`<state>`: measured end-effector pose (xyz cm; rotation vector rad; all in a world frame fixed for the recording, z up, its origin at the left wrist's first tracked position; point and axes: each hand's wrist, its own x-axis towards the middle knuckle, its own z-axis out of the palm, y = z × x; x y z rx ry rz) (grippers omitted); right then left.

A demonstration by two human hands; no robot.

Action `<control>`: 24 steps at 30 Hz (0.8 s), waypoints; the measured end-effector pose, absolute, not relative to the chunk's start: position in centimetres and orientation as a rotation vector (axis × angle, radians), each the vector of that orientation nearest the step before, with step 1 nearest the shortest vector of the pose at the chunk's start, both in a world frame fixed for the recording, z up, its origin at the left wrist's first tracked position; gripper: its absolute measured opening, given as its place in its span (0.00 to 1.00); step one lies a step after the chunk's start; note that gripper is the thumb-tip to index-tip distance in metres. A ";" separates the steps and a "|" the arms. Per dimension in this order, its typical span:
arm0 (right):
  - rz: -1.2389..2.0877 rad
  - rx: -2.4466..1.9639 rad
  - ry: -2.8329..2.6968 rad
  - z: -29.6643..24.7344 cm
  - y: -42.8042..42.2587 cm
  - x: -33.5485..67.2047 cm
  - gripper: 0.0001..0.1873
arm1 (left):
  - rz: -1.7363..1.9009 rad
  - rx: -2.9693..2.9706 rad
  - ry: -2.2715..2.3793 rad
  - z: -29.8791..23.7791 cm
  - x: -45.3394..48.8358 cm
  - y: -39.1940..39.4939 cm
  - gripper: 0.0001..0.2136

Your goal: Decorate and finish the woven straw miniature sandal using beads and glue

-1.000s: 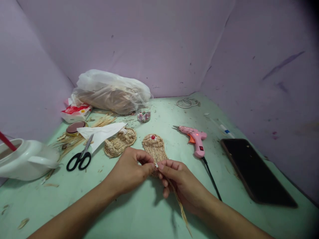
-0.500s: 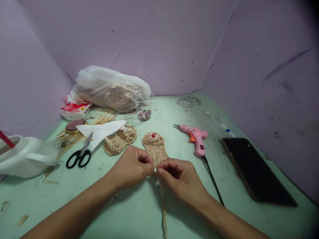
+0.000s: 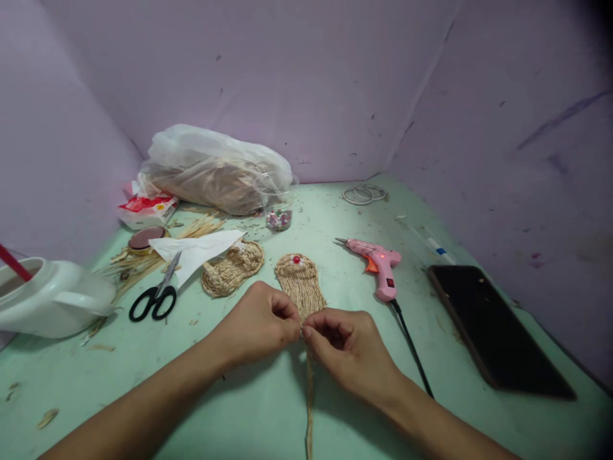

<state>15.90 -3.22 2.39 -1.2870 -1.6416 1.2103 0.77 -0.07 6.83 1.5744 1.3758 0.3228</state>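
Note:
My left hand [image 3: 268,324] and my right hand [image 3: 347,348] meet fingertip to fingertip at the middle of the table, both closed in a pinch. A thin straw-coloured fibre cord [image 3: 310,402] hangs from between them toward the front edge. A tiny pale bit shows at the pinch, too small to make out. Just behind my fingers lies a small woven slipper shape [image 3: 301,284] with a red bead on its rounded end; my hands hide its near end. A second woven slipper [image 3: 232,268] with white beads lies behind my left hand, partly under white paper [image 3: 201,249].
Black-handled scissors [image 3: 156,297] and a white watering can [image 3: 57,300] are at left. A pink glue gun [image 3: 378,259], its light on, and a phone [image 3: 498,335] lie at right. Behind stand a cup of beads [image 3: 278,217] and a plastic bag [image 3: 215,172].
My hands have stayed together and shifted very slightly. The white bit between my fingertips is now mostly covered, and the hanging cord has swung a little to the left.

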 end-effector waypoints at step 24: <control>1.187 -1.412 -1.426 2.8 -2.7 15.8 0.06 | 0.563 1.696 1.386 7.0 1.1 -0.6 0.05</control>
